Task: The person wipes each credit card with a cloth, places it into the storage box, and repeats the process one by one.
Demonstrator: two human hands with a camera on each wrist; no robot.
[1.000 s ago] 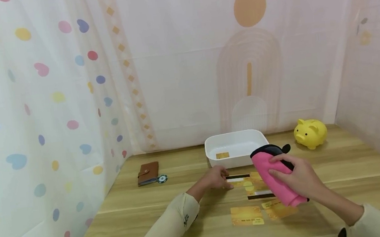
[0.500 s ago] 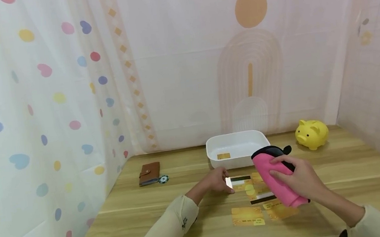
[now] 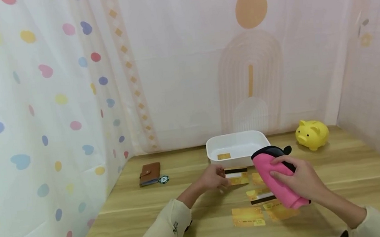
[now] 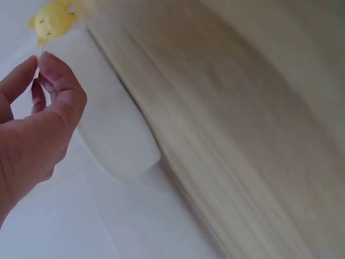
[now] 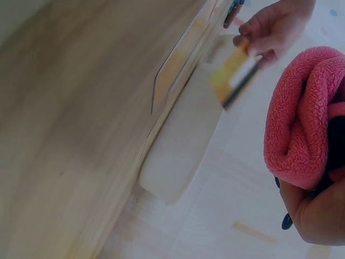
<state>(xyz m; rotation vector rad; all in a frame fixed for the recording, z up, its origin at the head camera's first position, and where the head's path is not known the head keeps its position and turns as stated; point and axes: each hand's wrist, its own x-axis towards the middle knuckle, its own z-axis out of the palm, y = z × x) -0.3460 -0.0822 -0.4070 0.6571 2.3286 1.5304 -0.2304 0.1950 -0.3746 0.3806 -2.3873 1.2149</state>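
Since the left hand [image 3: 213, 178] only pinches the card [image 3: 237, 177] by one end in front of the tub [image 3: 234, 162] while the right hand [image 3: 300, 178] grips the pink bundle [image 3: 281, 191], a slack thumb could totally let that card slip.

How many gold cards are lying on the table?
4: front left card, front right card, stripe-up card behind them, and rear card; the last three are partly hidden by the pink fleece bundle, which may hide more.
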